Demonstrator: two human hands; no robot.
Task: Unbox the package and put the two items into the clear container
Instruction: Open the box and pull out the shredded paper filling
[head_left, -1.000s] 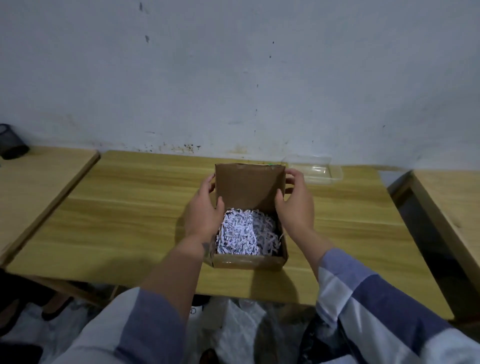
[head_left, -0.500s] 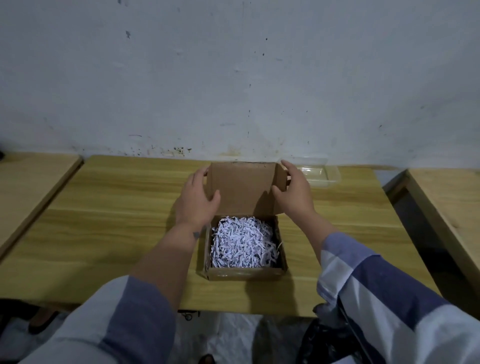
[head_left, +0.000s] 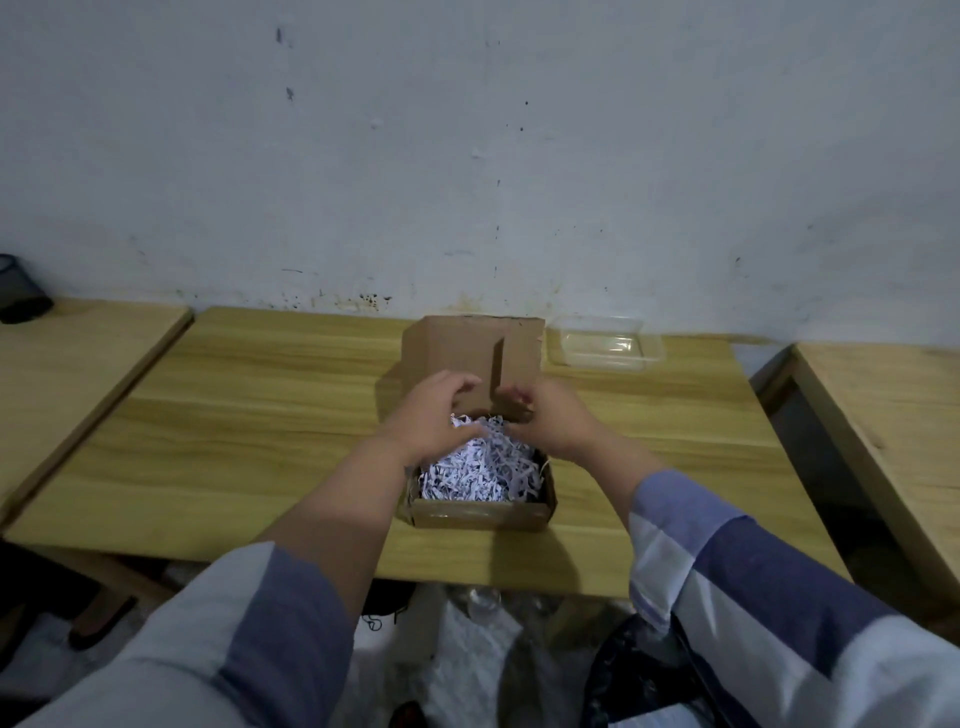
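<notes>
**Q:** So what does the package look like opened up?

**Me:** It's a small brown cardboard box (head_left: 480, 512) sitting near the middle of the wooden counter (head_left: 260, 415), close to my edge of it. The lid (head_left: 472, 353) is flipped up at the back and stands pretty much upright, plain brown inside with a crease running down it. The box is stuffed to the top with shredded white paper (head_left: 478, 470), all crinkly strips, some of them spilling over the right rim. I can't see either of the two items, just the filler.

**Q:** And your hands?

**Me:** Both are over the far end of the box, right in front of the lid. My left hand (head_left: 434, 421) has its fingers curled with the tips down at the shredded paper, thumb lying across the top of the pile. My right hand (head_left: 553, 421) is curled the same way, its fingertips at the filler near the back right corner. Honestly I can't tell whether either one is really pinching strips or only touching them. The two hands sit near each other but apart.

**Q:** Where's the container?

**Me:** The clear container (head_left: 605, 345) is at the back of the counter by the wall, just beside the lid on its right. It's a shallow see-through plastic tray, open on top.
</notes>
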